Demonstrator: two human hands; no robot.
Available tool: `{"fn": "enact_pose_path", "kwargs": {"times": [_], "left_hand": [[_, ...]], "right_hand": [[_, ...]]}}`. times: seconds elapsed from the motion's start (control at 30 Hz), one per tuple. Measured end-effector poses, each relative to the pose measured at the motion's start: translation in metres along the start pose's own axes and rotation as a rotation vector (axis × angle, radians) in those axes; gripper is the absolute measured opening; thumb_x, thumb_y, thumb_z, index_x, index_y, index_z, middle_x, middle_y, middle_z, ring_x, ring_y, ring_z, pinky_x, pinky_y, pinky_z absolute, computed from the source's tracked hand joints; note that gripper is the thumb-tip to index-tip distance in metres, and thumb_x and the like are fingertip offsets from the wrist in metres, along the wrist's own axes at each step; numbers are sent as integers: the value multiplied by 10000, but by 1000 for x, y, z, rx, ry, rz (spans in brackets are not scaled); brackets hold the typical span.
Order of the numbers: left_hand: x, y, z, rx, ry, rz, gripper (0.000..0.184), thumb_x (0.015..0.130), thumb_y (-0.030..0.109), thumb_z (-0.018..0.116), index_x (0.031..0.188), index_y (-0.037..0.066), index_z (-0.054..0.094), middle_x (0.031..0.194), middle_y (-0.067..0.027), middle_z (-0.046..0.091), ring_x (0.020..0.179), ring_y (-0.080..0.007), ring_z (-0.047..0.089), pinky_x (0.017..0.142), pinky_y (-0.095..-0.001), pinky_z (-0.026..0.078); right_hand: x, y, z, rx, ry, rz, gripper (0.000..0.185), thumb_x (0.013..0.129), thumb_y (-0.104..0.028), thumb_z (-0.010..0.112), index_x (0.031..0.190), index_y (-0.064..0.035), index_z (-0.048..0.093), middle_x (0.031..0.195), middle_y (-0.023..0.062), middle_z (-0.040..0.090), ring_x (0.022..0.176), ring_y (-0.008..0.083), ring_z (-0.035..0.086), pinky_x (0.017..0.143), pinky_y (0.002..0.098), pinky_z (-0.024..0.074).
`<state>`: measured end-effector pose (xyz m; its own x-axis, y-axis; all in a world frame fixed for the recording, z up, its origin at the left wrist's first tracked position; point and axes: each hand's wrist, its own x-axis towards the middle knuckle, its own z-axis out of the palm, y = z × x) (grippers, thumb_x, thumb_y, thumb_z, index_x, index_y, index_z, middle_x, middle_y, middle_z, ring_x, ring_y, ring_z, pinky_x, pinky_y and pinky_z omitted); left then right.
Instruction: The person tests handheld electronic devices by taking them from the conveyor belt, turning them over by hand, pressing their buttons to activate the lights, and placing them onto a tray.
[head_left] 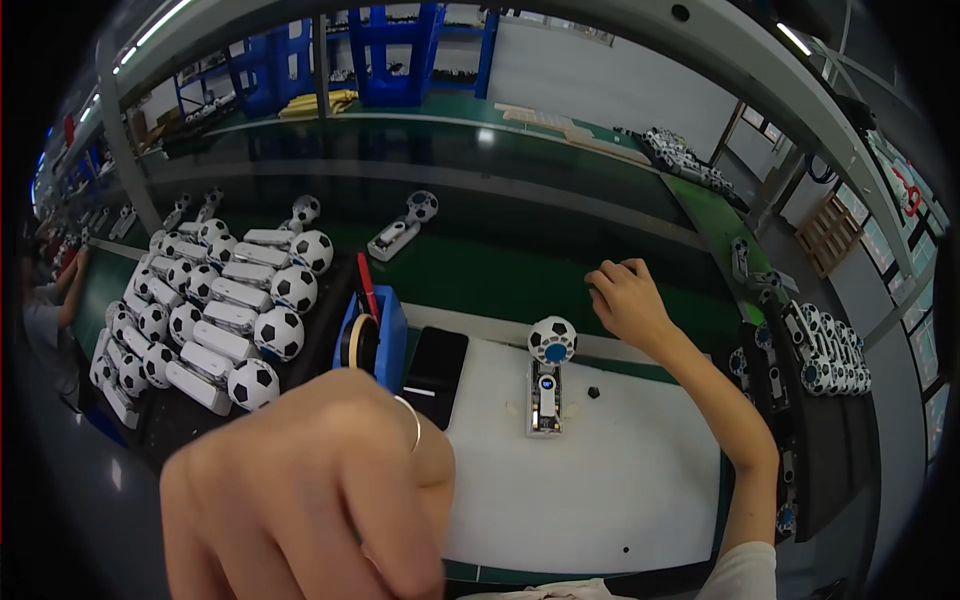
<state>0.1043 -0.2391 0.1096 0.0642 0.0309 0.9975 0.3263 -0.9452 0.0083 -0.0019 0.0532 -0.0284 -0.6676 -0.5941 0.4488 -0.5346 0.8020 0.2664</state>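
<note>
My left hand point(310, 490), with a ring on one finger, looms close to the camera at the lower left. Its fingers curl down and inward; whatever they may hold is hidden. My right hand point(628, 303) reaches over the green belt, fingers loosely bent and somewhat apart, with nothing visible in them. Between the hands, a white device with a soccer-ball head point(552, 341) lies on a white work mat point(610, 490). The device's body point(544, 400) is uncovered, showing inner parts and a small lit blue spot. Beside it sits a small black pentagonal piece point(593, 392).
Several rows of soccer-ball devices point(225, 315) fill the left side; more stand on a right-hand rack point(825, 350). A blue bin point(391, 340) with a red-handled tool point(367, 285) and a black flat panel point(437, 375) border the mat. Another device point(403, 228) lies on the belt point(500, 265). Another person's arm point(72, 288) shows far left.
</note>
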Motion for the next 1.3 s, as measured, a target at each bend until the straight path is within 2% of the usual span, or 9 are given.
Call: {"fn": "enact_pose_path", "kwargs": {"times": [0.2, 0.4, 0.57, 0.6, 0.63, 0.77, 0.83, 0.87, 1.3], "left_hand": [[-31, 57, 38, -42, -197, 20, 105, 811, -7, 602, 890, 40, 651, 634, -130, 615, 521, -214, 577, 544, -348, 557], [-20, 37, 48, -71, -275, -11, 155, 799, -13, 615, 935, 48, 656, 637, -136, 615, 519, -212, 577, 545, -347, 563], [2, -5, 39, -112, -267, -15, 191, 791, -18, 624, 965, 53, 660, 638, -141, 615, 518, -212, 576, 546, -346, 567], [2, -15, 24, -21, -235, -59, 205, 830, 76, 639, 1034, 88, 624, 766, -123, 630, 634, -213, 606, 619, -345, 562], [1, -23, 17, 71, -201, -102, 247, 869, 171, 654, 1103, 123, 589, 894, -106, 646, 751, -214, 636, 692, -345, 557], [4, -58, 42, 379, -8, -203, 328, 843, 249, 691, 1137, 176, 567, 961, -51, 616, 924, -205, 608, 925, -411, 463], [6, -60, 56, 310, -84, -295, 412, 868, 291, 656, 1244, 196, 516, 1051, -80, 577, 900, -227, 602, 938, -452, 440], [-1, -63, 51, 303, -78, -299, 412, 868, 291, 656, 1244, 196, 516, 1051, -80, 577, 900, -227, 602, 938, -452, 440], [-37, -78, 48, 211, 27, -321, 420, 891, 328, 599, 1276, 200, 491, 1058, -101, 581, 915, -238, 602, 935, -464, 435]], "right_hand": [[77, -5, -12, 343, 240, 216, 147, 815, -73, 593, 959, -43, 599, 848, 97, 598, 767, 242, 603, 861, 363, 400], [93, -22, -86, 1004, 878, 221, 146, 871, -86, 554, 970, -6, 625, 837, 94, 657, 734, 143, 619, 675, 257, 478], [42, -26, -131, 1128, 842, 119, 199, 869, -150, 577, 1012, -15, 607, 815, 111, 649, 684, 145, 616, 659, 271, 505], [31, -26, -140, 1230, 787, 24, 235, 873, -184, 587, 1037, -16, 595, 811, 124, 644, 680, 147, 617, 651, 276, 515], [21, -24, -147, 1390, 781, -153, 272, 874, -215, 595, 1057, -14, 580, 805, 137, 637, 683, 160, 620, 651, 285, 522], [3, -38, -168, 1731, 687, -837, 325, 854, -271, 677, 1046, -34, 568, 812, 178, 628, 783, 232, 625, 706, 337, 528], [-7, -61, -182, 1787, 697, -840, 299, 836, -249, 701, 1039, -65, 581, 878, 182, 634, 822, 255, 624, 728, 355, 521], [-15, -60, -183, 1672, 587, -832, 485, 815, -228, 724, 1236, -159, 492, 973, 58, 617, 925, 203, 615, 754, 370, 535], [-39, -33, -181, 1789, 562, -684, 502, 808, -223, 731, 1242, -159, 486, 993, 54, 609, 927, 204, 613, 762, 371, 532]]}}
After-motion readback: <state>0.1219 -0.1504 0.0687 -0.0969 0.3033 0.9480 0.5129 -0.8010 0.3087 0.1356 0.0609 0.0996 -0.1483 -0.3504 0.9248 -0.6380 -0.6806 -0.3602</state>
